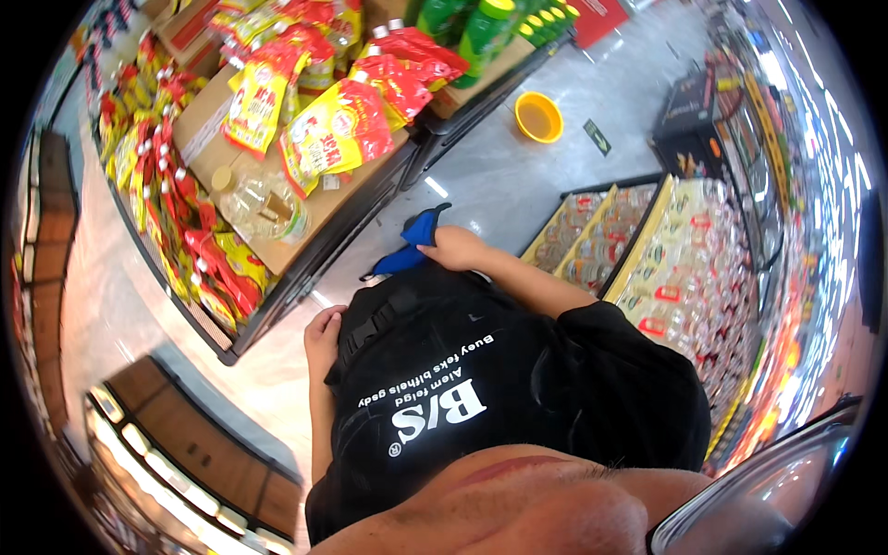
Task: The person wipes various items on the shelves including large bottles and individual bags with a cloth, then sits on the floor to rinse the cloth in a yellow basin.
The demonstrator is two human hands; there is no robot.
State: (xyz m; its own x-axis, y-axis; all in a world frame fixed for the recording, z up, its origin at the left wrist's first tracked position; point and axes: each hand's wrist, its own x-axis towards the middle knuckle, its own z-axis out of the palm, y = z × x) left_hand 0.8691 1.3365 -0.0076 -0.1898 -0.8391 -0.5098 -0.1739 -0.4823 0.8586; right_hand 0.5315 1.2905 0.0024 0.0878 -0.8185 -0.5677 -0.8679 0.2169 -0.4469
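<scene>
My right hand (454, 248) grips a blue cloth item with black edging (418, 229) in front of my waist; its folds hide its full shape. Lower on the left, my left hand (324, 333) hangs with curled fingers beside a black waist bag with a buckle (374, 326). Whether those fingers touch the bag or hold anything cannot be made out. Ahead on the left is a display stand topped with cardboard (322, 215). On it lie red and yellow spouted pouches (336, 135) and a clear plastic bottle with a tan cap (260, 202).
A yellow bucket (538, 118) stands on the grey floor (479, 166), near a green arrow sign (597, 137). To my right are racks of bottles (666, 291). Green bottles (482, 38) stand at the far end of the display. Wood-panelled shelving (201, 437) is at lower left.
</scene>
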